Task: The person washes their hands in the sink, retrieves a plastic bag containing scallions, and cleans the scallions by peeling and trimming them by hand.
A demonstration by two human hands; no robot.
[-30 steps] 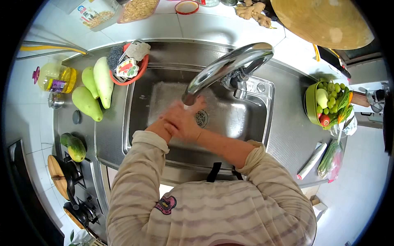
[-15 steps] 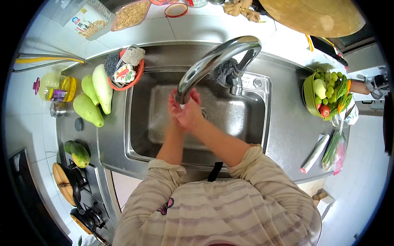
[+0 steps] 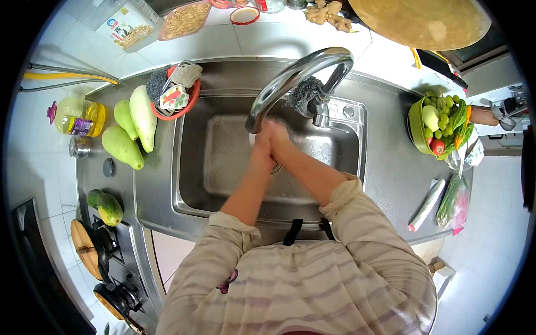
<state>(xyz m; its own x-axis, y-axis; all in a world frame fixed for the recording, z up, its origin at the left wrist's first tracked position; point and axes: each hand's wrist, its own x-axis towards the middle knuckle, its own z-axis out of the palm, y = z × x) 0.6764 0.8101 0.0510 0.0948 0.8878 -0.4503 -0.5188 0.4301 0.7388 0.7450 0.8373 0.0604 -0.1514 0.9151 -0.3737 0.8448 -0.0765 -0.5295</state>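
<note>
My left hand (image 3: 262, 146) and my right hand (image 3: 277, 134) press together over the sink (image 3: 223, 162), just beside the mouth of the chrome faucet (image 3: 301, 70). The right hand lies partly over the left. Blur and overlap hide the fingers of both, so whether they are bent or straight does not show. No object is visible between the palms. A pale streak under the spout looks like running water. Below the hands, the drain (image 3: 275, 167) is partly covered by my forearms.
A red basket (image 3: 194, 103) with scrubbers stands left of the sink, near pale green gourds (image 3: 123, 146) and an oil bottle (image 3: 81, 118). To the right are a green basket (image 3: 416, 125) of grapes and vegetables and a wrapped roll (image 3: 427, 205). A steel-wool scrubber (image 3: 304, 94) sits behind the faucet.
My hands have moved slightly right, from under the spout to its right side. Before, they were cupped with fingers pointing up; now they are pressed together, right over left.
</note>
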